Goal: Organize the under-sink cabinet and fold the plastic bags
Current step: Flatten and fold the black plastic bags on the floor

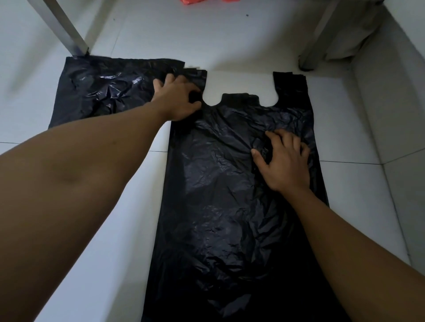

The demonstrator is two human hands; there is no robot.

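black bag [218,206] flat under left hand [177,100], right hand [284,162]

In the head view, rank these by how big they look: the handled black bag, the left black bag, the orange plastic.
1. handled black bag, though it lies nearest the camera
2. left black bag
3. orange plastic, cropped by the frame edge
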